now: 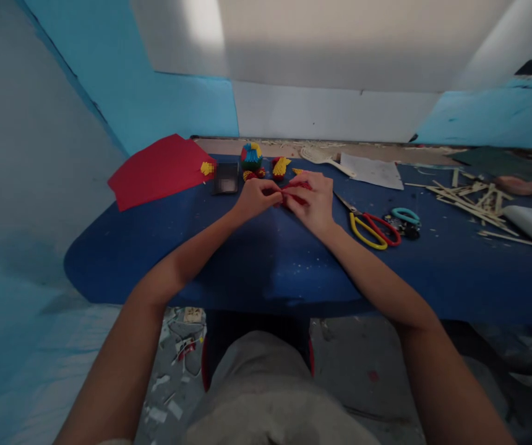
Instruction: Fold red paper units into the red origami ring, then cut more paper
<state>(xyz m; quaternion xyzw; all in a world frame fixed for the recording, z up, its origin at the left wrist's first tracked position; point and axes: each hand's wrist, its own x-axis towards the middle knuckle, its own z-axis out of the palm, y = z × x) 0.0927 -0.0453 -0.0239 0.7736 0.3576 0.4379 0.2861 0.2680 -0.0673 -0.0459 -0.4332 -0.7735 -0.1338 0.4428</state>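
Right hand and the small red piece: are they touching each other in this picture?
Touching. The head view shows the right hand with its fingers against the small red piece; red shows between the fingers.

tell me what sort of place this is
Probably a craft workspace: scissors with red and yellow handles, a red sheet and a pile of thin sticks lie on the blue table.
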